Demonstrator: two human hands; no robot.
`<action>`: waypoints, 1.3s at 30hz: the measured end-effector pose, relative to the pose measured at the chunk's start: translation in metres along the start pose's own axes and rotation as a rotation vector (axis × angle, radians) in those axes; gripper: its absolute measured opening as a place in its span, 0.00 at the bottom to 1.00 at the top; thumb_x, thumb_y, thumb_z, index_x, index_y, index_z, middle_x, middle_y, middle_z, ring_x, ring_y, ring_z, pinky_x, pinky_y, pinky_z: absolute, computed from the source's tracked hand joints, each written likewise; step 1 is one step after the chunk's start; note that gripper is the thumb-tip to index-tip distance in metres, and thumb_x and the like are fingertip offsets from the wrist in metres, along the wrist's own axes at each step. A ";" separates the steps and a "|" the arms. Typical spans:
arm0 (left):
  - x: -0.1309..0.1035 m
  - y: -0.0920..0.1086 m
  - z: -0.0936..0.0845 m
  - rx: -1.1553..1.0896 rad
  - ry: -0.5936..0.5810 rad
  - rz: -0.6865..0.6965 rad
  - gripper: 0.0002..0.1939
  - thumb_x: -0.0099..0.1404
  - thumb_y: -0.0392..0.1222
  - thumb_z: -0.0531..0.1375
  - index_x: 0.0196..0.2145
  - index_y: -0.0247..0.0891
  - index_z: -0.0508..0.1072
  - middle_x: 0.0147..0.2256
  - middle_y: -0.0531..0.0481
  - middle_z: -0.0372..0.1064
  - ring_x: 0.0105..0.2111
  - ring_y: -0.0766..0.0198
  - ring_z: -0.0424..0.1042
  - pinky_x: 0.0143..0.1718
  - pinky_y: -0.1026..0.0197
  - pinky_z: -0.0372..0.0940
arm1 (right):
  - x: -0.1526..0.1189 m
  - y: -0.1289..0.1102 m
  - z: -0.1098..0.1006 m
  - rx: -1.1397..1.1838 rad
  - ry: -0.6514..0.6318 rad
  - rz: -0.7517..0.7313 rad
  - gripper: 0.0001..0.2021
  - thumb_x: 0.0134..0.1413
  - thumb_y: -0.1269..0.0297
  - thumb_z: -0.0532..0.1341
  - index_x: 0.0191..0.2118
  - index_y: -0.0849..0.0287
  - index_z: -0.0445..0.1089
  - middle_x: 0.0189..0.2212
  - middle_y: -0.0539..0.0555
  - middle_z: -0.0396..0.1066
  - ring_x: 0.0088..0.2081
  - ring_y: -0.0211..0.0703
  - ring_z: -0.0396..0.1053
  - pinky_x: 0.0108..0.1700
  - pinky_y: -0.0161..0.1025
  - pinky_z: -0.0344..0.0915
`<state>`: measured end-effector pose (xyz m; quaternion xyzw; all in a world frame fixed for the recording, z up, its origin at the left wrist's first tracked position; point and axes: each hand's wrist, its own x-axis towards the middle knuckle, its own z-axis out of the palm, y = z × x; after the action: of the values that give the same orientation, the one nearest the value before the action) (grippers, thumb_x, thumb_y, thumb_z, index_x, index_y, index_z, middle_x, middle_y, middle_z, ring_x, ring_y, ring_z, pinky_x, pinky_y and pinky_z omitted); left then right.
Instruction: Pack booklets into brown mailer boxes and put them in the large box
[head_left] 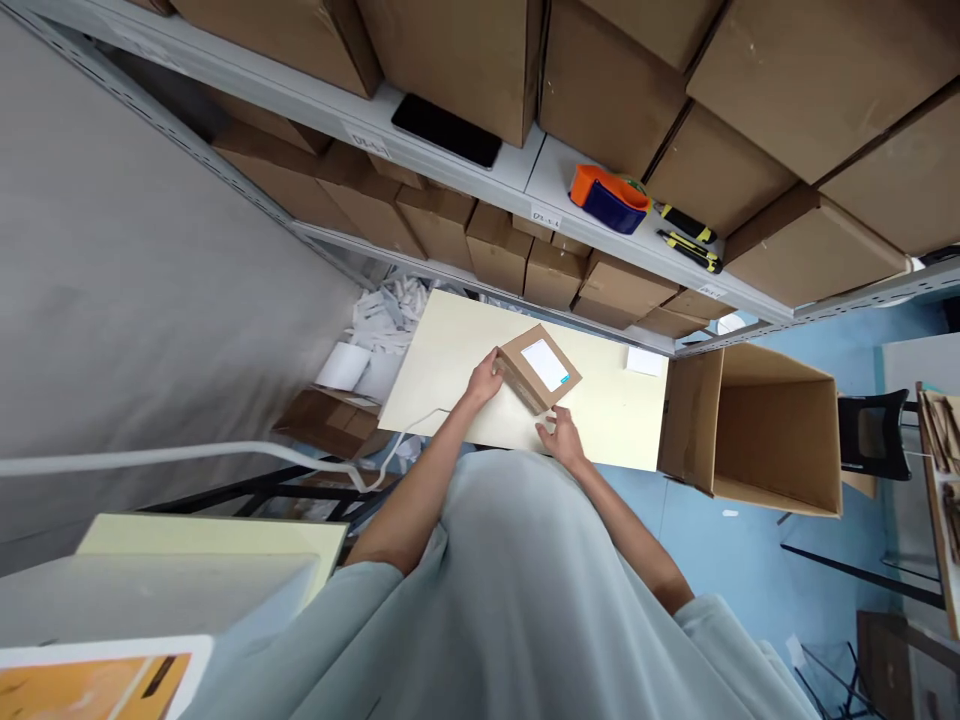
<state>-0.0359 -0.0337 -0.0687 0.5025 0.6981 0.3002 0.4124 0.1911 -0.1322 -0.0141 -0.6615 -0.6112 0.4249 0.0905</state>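
Resting between both hands, small box.

Small box on table; open carton right; shelf behind.

Small brown cardboard box bears a white label edged teal. Pale cream tabletop. Orange-and-navy plastic tape dispenser on the white metal shelf. Blue floor.
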 end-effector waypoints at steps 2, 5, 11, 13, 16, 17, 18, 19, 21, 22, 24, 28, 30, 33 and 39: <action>0.004 -0.003 -0.004 -0.018 -0.037 -0.041 0.34 0.69 0.38 0.58 0.71 0.33 0.66 0.66 0.35 0.73 0.66 0.45 0.74 0.69 0.43 0.67 | -0.002 -0.001 0.002 -0.051 -0.064 -0.061 0.27 0.68 0.62 0.65 0.69 0.59 0.65 0.67 0.65 0.71 0.53 0.49 0.82 0.53 0.43 0.79; 0.009 0.004 -0.010 -0.038 0.006 -0.023 0.39 0.69 0.41 0.60 0.75 0.31 0.60 0.72 0.33 0.65 0.74 0.42 0.63 0.75 0.40 0.58 | 0.012 -0.008 -0.022 -0.166 -0.026 -0.133 0.18 0.69 0.63 0.64 0.61 0.61 0.75 0.59 0.62 0.79 0.50 0.51 0.83 0.54 0.44 0.78; 0.040 0.096 -0.019 -0.120 0.080 0.399 0.40 0.74 0.52 0.59 0.77 0.37 0.58 0.78 0.41 0.53 0.79 0.42 0.48 0.79 0.38 0.49 | 0.098 -0.077 -0.169 -0.383 0.452 -0.460 0.22 0.70 0.58 0.62 0.63 0.64 0.74 0.63 0.69 0.75 0.67 0.61 0.70 0.71 0.55 0.64; 0.050 0.147 -0.026 -0.128 0.109 0.555 0.38 0.75 0.54 0.58 0.78 0.39 0.59 0.78 0.42 0.52 0.80 0.42 0.47 0.79 0.37 0.50 | 0.127 -0.116 -0.223 -0.441 0.617 -0.565 0.25 0.72 0.56 0.60 0.66 0.65 0.70 0.66 0.71 0.71 0.69 0.61 0.67 0.72 0.56 0.62; 0.055 0.218 -0.040 -0.164 0.193 0.694 0.32 0.77 0.50 0.56 0.75 0.41 0.65 0.77 0.45 0.55 0.79 0.45 0.50 0.78 0.38 0.53 | 0.163 -0.175 -0.278 -0.519 0.709 -0.642 0.28 0.73 0.55 0.56 0.69 0.68 0.65 0.67 0.72 0.68 0.69 0.61 0.65 0.71 0.56 0.61; 0.054 0.237 -0.043 -0.182 0.232 0.719 0.28 0.78 0.48 0.55 0.71 0.42 0.70 0.76 0.45 0.59 0.78 0.46 0.53 0.78 0.38 0.54 | 0.173 -0.192 -0.287 -0.556 0.697 -0.621 0.28 0.74 0.56 0.55 0.70 0.69 0.64 0.67 0.73 0.69 0.68 0.62 0.66 0.71 0.55 0.62; 0.052 0.251 -0.046 -0.200 0.274 0.735 0.24 0.78 0.47 0.55 0.66 0.42 0.75 0.74 0.46 0.63 0.77 0.47 0.56 0.77 0.38 0.56 | 0.181 -0.207 -0.293 -0.599 0.662 -0.570 0.28 0.74 0.57 0.55 0.70 0.70 0.63 0.66 0.73 0.69 0.67 0.62 0.66 0.70 0.54 0.62; 0.048 0.262 -0.049 -0.218 0.314 0.744 0.20 0.78 0.45 0.55 0.61 0.43 0.80 0.72 0.47 0.67 0.76 0.48 0.59 0.77 0.38 0.57 | 0.189 -0.219 -0.295 -0.643 0.614 -0.498 0.27 0.74 0.58 0.55 0.70 0.70 0.63 0.65 0.73 0.70 0.67 0.61 0.67 0.70 0.53 0.61; 0.040 0.272 -0.051 -0.252 0.381 0.750 0.16 0.78 0.43 0.56 0.50 0.44 0.84 0.67 0.47 0.74 0.73 0.49 0.64 0.75 0.37 0.61 | 0.201 -0.238 -0.293 -0.709 0.512 -0.356 0.26 0.73 0.60 0.56 0.69 0.70 0.63 0.65 0.73 0.71 0.67 0.60 0.68 0.69 0.50 0.61; 0.035 0.273 -0.051 -0.266 0.403 0.750 0.14 0.77 0.42 0.57 0.47 0.44 0.84 0.65 0.47 0.75 0.72 0.49 0.65 0.74 0.37 0.63 | 0.206 -0.244 -0.290 -0.726 0.476 -0.307 0.26 0.73 0.61 0.57 0.69 0.70 0.64 0.64 0.73 0.71 0.66 0.60 0.68 0.69 0.50 0.61; 0.025 0.270 -0.051 -0.289 0.427 0.744 0.12 0.76 0.40 0.59 0.44 0.45 0.85 0.63 0.47 0.77 0.70 0.49 0.68 0.71 0.37 0.65 | 0.213 -0.252 -0.286 -0.731 0.443 -0.260 0.26 0.69 0.63 0.61 0.67 0.72 0.65 0.62 0.75 0.73 0.65 0.61 0.71 0.68 0.50 0.62; 0.007 0.253 -0.057 -0.328 0.463 0.685 0.09 0.73 0.41 0.63 0.40 0.45 0.85 0.58 0.46 0.80 0.66 0.48 0.72 0.69 0.37 0.67 | 0.215 -0.253 -0.290 -0.701 0.423 -0.258 0.23 0.65 0.71 0.62 0.64 0.74 0.67 0.55 0.76 0.78 0.59 0.62 0.75 0.66 0.51 0.64; -0.001 0.241 -0.064 -0.338 0.467 0.643 0.07 0.71 0.42 0.65 0.37 0.45 0.85 0.56 0.46 0.81 0.63 0.48 0.74 0.68 0.38 0.69 | 0.209 -0.244 -0.291 -0.656 0.421 -0.301 0.23 0.66 0.71 0.59 0.64 0.73 0.66 0.54 0.75 0.78 0.57 0.61 0.76 0.65 0.53 0.65; -0.017 0.216 -0.073 -0.342 0.449 0.609 0.06 0.71 0.43 0.66 0.37 0.45 0.85 0.52 0.46 0.83 0.57 0.50 0.79 0.63 0.41 0.72 | 0.186 -0.214 -0.273 -0.527 0.426 -0.399 0.22 0.72 0.63 0.55 0.65 0.69 0.64 0.53 0.71 0.78 0.52 0.59 0.77 0.59 0.53 0.69; -0.063 0.178 -0.063 -0.391 0.296 0.549 0.12 0.74 0.39 0.60 0.47 0.44 0.84 0.46 0.47 0.83 0.46 0.57 0.83 0.53 0.52 0.77 | 0.087 -0.136 -0.168 0.369 0.269 -0.609 0.22 0.69 0.44 0.63 0.54 0.58 0.70 0.48 0.60 0.79 0.49 0.52 0.76 0.56 0.49 0.72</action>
<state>-0.0005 -0.0379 0.1277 0.5339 0.5188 0.5968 0.2994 0.1955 0.0445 0.1380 -0.4722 -0.6758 0.3907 0.4096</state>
